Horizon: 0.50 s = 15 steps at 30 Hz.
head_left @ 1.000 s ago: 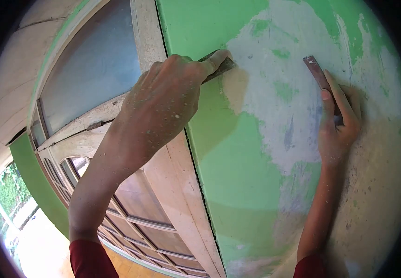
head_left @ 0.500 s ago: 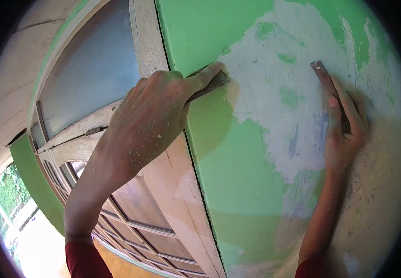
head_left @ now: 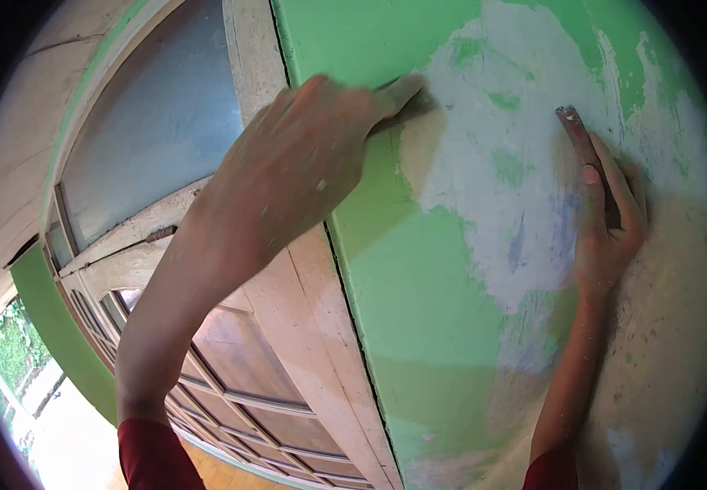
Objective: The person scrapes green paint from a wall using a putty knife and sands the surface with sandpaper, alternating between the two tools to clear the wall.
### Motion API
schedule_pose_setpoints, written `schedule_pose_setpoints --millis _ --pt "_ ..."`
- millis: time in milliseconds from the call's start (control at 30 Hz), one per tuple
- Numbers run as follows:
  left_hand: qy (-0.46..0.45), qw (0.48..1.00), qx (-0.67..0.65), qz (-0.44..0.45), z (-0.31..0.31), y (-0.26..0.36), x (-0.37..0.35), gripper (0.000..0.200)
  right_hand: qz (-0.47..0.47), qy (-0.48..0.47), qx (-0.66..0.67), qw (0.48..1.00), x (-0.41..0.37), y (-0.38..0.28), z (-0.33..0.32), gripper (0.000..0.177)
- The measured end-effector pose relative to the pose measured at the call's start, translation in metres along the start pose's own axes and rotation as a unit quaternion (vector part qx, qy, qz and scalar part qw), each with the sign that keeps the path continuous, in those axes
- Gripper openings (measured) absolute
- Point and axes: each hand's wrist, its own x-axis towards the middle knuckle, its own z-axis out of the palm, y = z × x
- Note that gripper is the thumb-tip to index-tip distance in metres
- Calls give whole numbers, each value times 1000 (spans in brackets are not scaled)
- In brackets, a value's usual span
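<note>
At the frame's upper centre the left hand point(head_left: 309, 143) clamps a flat scraper point(head_left: 406, 113) by the green paint's point(head_left: 419, 286) ragged edge, while at right the right hand point(head_left: 611, 233) grips a narrow brown tool point(head_left: 576, 135).

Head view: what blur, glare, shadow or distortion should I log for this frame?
Head view: the left hand and flat tool look motion-blurred, the right hand sharper; head view: the ground outside is washed out to white; head view: a soft shadow darkens the green wall beside the left hand; head view: the lens bows the door and leaves the corners black.
</note>
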Motion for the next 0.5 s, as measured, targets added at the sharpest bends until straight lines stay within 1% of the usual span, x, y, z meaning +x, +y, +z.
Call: schedule_pose_setpoints --millis 33,100,133,200,233,300,333,400,467,500 --pt "1 1000 0 -1 -1 4 -8 50 -5 0 3 1000 0 2 0 27" --pt "-63 994 -32 -81 -4 11 -24 50 7 -5 -3 1000 0 1 -1 27" --pt "-63 994 -32 -82 -5 12 -20 50 17 -13 -6 1000 0 -1 -1 27" --pt "-29 999 20 -35 -8 10 -3 49 23 -13 -5 1000 0 -4 -1 27" --pt "-31 999 18 -33 -6 4 3 49 31 -12 -7 999 -1 -5 -2 26" --pt "-3 1000 8 5 -1 -5 12 49 27 -9 -8 1000 -2 -3 -3 27" --pt "-2 1000 8 4 -3 -2 8 49 23 -5 -4 1000 -2 -1 -4 27" --pt "-36 999 10 -38 -10 6 -3 46 15 -8 -7 1000 -3 -1 -4 27" --pt "-22 1000 2 -20 -11 4 3 46 5 -4 -16 1000 -3 0 -7 27" --pt "-10 1000 -8 -5 -13 2 6 46 20 -8 -19 1000 -3 -2 -7 28"
